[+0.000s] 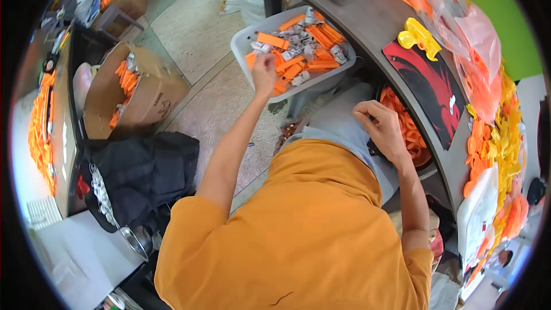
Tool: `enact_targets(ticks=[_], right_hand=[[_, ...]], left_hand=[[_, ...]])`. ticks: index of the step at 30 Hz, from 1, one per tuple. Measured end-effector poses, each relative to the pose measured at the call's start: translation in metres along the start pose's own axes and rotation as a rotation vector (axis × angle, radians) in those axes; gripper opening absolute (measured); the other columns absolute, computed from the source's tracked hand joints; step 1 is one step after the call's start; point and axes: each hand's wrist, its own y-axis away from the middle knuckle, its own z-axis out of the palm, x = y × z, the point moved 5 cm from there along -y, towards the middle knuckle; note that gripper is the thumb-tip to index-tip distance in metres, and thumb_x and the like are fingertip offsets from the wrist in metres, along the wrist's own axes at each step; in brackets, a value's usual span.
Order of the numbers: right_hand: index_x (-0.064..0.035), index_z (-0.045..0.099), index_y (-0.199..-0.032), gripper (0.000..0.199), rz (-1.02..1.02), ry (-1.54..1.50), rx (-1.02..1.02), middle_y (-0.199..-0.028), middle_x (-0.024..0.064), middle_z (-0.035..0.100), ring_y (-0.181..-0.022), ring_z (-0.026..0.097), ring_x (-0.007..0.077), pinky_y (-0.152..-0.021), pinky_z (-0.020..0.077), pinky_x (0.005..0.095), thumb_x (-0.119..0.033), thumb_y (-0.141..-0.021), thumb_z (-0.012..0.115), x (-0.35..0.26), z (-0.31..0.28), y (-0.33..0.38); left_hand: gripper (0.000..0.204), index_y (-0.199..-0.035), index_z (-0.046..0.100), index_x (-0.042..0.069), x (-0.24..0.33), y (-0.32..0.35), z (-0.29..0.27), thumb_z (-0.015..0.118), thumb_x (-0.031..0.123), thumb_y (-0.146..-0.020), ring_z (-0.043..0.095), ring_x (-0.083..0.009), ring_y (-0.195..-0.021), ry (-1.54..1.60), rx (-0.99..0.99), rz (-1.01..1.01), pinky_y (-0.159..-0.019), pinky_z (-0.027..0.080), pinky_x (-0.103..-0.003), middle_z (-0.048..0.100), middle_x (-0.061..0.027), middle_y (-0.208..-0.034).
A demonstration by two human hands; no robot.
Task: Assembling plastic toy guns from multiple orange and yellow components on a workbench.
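My left hand [264, 72] reaches out over the near rim of a grey plastic bin [243, 40] that holds several orange and grey-white parts [298, 51]. Its fingers are bunched together and pointing into the bin, and what they hold is hidden. My right hand [383, 131] rests with curled fingers on my grey trouser knee [338, 120], right beside a dark round bowl of orange pieces [408, 129] under the table edge. I cannot see whether anything is pinched in it. My orange shirt [298, 235] fills the lower middle.
A curved grey table [373, 23] carries a red-and-black mat [427, 80], a yellow plastic part [419, 37], bags and piles of orange and yellow pieces [493, 138]. At left, an open cardboard box of orange parts [129, 89] stands on the floor beside a black bag [143, 172].
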Motion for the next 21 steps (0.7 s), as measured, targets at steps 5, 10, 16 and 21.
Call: enact_targets(ticks=[5, 10, 16, 21], right_hand=[[0.0026, 0.064, -0.097, 0.010, 0.107, -0.078, 0.055, -0.093, 0.0047, 0.063, -0.074, 0.057, 0.0096, -0.061, 0.0489, 0.0230, -0.005, -0.092, 0.061, 0.034, -0.010, 0.022], [0.0025, 0.064, -0.098, 0.011, 0.203, -0.167, 0.128, -0.093, 0.0042, 0.063, -0.075, 0.057, 0.0085, -0.063, 0.0493, 0.0220, -0.007, -0.093, 0.060, 0.058, -0.020, 0.030], [0.0021, 0.066, -0.098, 0.012, 0.334, -0.299, 0.161, -0.094, 0.0032, 0.064, -0.076, 0.057, 0.0073, -0.064, 0.0496, 0.0216, -0.007, -0.093, 0.060, 0.079, -0.025, 0.018], [0.0013, 0.066, -0.099, 0.013, 0.253, -0.244, 0.089, -0.095, 0.0050, 0.065, -0.076, 0.059, 0.0100, -0.062, 0.0501, 0.0234, -0.009, -0.093, 0.061, 0.079, -0.018, -0.002]], left_hand=[[0.019, -0.098, 0.066, 0.002, -0.019, -0.027, 0.075, 0.061, 0.002, -0.079, 0.062, -0.0380, -0.087, -0.440, -0.374, 0.195, -0.076, 0.050, -0.047, 0.065, -0.0195, -0.090], [0.010, -0.086, 0.061, 0.001, 0.004, -0.048, 0.094, 0.059, 0.002, -0.076, 0.061, -0.0383, -0.084, -0.521, -0.338, 0.358, -0.073, 0.050, -0.050, 0.064, -0.0199, -0.087], [0.023, -0.100, 0.065, 0.004, -0.003, 0.013, 0.106, 0.065, 0.016, -0.080, 0.066, -0.0343, -0.092, -0.854, -1.305, 0.161, -0.080, 0.052, -0.045, 0.068, -0.0140, -0.101], [0.034, -0.111, 0.062, 0.005, -0.014, 0.012, 0.119, 0.067, 0.018, -0.081, 0.067, -0.0323, -0.097, -0.942, -0.909, 0.089, -0.081, 0.053, -0.045, 0.069, -0.0148, -0.103]])
